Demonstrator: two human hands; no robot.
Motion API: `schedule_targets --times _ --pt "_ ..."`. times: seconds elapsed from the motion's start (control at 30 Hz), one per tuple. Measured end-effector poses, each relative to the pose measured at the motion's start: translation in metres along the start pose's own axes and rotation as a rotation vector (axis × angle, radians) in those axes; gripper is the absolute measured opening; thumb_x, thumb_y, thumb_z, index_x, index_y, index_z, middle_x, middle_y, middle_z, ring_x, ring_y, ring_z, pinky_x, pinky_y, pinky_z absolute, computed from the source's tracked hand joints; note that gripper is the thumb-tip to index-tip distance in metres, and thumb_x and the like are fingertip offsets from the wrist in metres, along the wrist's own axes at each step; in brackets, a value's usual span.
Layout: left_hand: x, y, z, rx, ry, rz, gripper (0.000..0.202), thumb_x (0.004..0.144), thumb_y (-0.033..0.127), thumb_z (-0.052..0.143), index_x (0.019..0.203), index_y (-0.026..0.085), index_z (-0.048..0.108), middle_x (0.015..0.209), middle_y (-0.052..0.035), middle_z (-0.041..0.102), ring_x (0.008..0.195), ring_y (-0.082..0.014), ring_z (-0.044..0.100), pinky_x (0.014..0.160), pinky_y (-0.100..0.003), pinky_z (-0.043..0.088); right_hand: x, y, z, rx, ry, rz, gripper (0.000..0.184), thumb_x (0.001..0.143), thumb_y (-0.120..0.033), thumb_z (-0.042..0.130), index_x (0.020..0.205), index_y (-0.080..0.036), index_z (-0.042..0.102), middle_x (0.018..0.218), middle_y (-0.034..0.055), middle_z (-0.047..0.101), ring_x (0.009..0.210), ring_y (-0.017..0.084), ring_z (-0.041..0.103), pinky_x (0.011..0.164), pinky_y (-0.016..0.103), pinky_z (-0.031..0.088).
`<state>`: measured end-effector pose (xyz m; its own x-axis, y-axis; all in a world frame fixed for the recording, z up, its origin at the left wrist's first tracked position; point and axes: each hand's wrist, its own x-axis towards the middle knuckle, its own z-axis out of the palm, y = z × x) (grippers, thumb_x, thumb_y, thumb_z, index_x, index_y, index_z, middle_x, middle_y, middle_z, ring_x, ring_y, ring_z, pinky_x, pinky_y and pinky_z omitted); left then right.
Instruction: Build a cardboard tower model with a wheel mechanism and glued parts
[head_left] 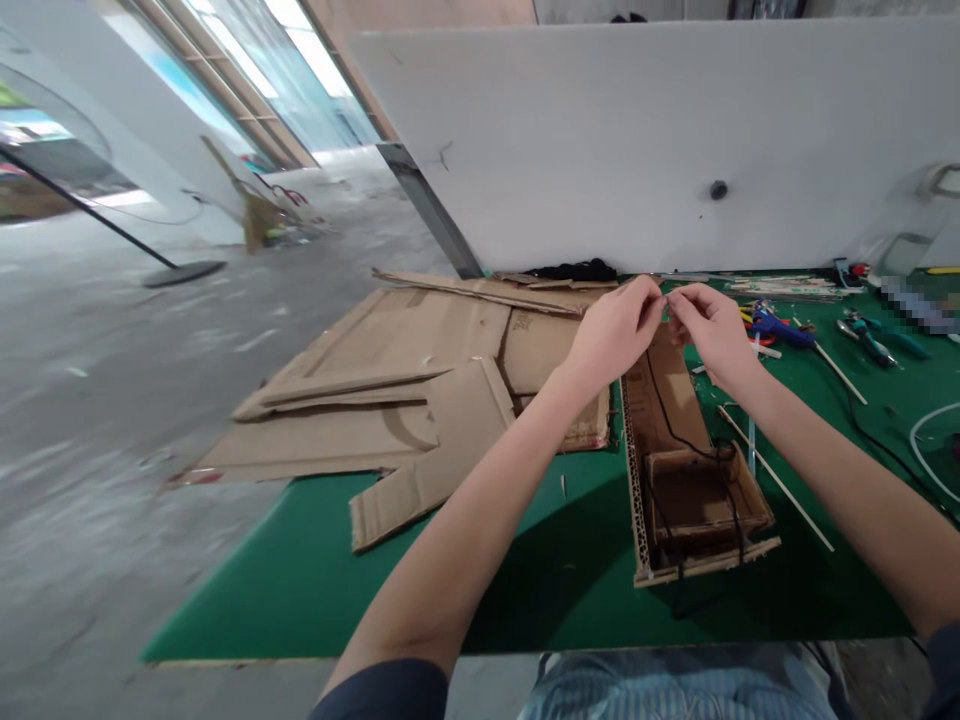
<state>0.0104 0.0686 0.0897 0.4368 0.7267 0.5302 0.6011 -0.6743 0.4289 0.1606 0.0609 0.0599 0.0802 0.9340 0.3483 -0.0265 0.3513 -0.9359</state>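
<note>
While left hand [616, 325] and right hand [711, 325] pinch, contents unclear, cardboard box [691, 402] below fingertips [655, 290] seems light, stiff; grip walls [637, 485].

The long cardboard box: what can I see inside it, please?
Inside the long box sits a smaller box; a dark cord lies partly inside too. What is beneath the smaller box is covered.

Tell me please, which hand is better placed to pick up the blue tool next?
Probably the right hand: it is nearer the blue tool, while the left hand is farther off.
</note>
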Motion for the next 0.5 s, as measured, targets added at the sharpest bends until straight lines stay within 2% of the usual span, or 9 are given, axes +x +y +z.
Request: schedule_targets --times 0.07,0.13,0.17,0.23,0.3,0.37,0.43,0.5 --pt "0.000 -0.008 0.001 0.066 -0.015 -0.008 0.013 0.095 0.027 0.050 0.101 0.017 0.058 0.103 -0.0099 0.064 0.097 -0.0216 0.058 0.083 -0.031 0.042 0.001 0.003 -0.001 0.052 0.048 0.060 0.028 0.078 -0.047 0.070 0.085 -0.024 0.057 0.081 -0.0002 0.062 0.071 0.014 0.062 0.055 0.025 0.053" --pt "0.002 -0.021 0.004 0.125 -0.026 -0.088 0.027 0.091 0.032 0.057 0.113 0.015 0.057 0.124 -0.0157 0.058 0.118 -0.0288 0.051 0.098 -0.039 0.040 0.003 0.005 -0.002 0.127 0.107 0.114 0.027 0.078 -0.045 0.069 0.084 -0.024 0.053 0.089 0.0008 0.065 0.082 0.015 0.064 0.060 0.026 0.055" --pt "0.004 -0.030 0.006 0.121 -0.051 -0.157 0.036 0.089 0.034 0.060 0.119 0.014 0.055 0.131 -0.0178 0.054 0.124 -0.0312 0.048 0.102 -0.042 0.038 0.004 0.007 -0.002 0.178 0.129 0.134 0.027 0.078 -0.043 0.069 0.083 -0.024 0.051 0.091 0.0007 0.066 0.086 0.015 0.065 0.064 0.026 0.057" --pt "0.006 -0.046 0.011 -0.001 -0.153 -0.326 0.046 0.087 0.037 0.062 0.124 0.011 0.053 0.133 -0.0189 0.053 0.124 -0.0302 0.049 0.104 -0.041 0.038 0.005 0.009 -0.003 0.302 0.145 0.162 0.028 0.077 -0.037 0.070 0.080 -0.024 0.046 0.090 -0.0008 0.068 0.086 0.014 0.066 0.071 0.028 0.058" --pt "0.008 -0.057 0.015 -0.172 -0.257 -0.472 0.045 0.087 0.040 0.060 0.122 0.013 0.056 0.126 -0.0150 0.058 0.114 -0.0258 0.054 0.096 -0.036 0.042 0.006 0.011 -0.004 0.406 0.139 0.177 0.030 0.075 -0.030 0.074 0.077 -0.023 0.044 0.083 -0.0032 0.069 0.081 0.013 0.067 0.075 0.031 0.059" --pt "0.007 -0.061 0.020 -0.320 -0.307 -0.600 0.036 0.085 0.041 0.059 0.112 0.017 0.061 0.112 -0.0092 0.062 0.099 -0.0219 0.057 0.080 -0.031 0.045 0.006 0.013 -0.004 0.438 0.137 0.180 0.030 0.072 -0.026 0.077 0.077 -0.022 0.048 0.078 -0.0043 0.069 0.074 0.011 0.066 0.076 0.031 0.059" --pt "0.006 -0.058 0.024 -0.409 -0.293 -0.681 0.023 0.083 0.038 0.058 0.096 0.019 0.063 0.091 -0.0043 0.060 0.083 -0.0187 0.054 0.065 -0.027 0.041 0.005 0.014 -0.004 0.410 0.130 0.187 0.025 0.073 -0.027 0.079 0.081 -0.021 0.056 0.075 -0.0038 0.069 0.067 0.010 0.065 0.073 0.030 0.060" --pt "0.006 -0.054 0.026 -0.444 -0.244 -0.701 0.015 0.082 0.034 0.056 0.082 0.019 0.058 0.075 -0.0007 0.052 0.070 -0.0159 0.049 0.056 -0.026 0.034 0.004 0.015 -0.003 0.360 0.111 0.211 0.020 0.076 -0.027 0.078 0.084 -0.019 0.062 0.075 -0.0023 0.071 0.064 0.009 0.065 0.070 0.027 0.060"
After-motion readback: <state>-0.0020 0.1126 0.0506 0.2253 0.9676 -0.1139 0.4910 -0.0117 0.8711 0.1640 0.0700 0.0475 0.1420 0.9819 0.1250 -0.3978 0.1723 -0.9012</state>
